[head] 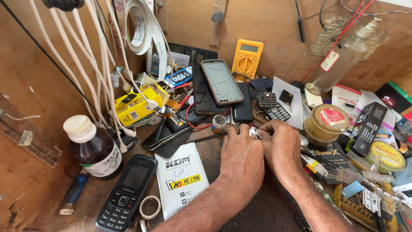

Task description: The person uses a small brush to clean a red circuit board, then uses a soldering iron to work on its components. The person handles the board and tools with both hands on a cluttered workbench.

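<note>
small metal part (255, 132), pinched between both hands

Two bare forearms come in from the near edge — no sleeves, watch or bands showing. The left hand (241, 151) and right hand (281, 145) wear no gloves — short nails, fine hair along both arms.

Brown wooden walls (274, 34) enclose a cluttered, daylit wooden workbench (262, 210).
</note>
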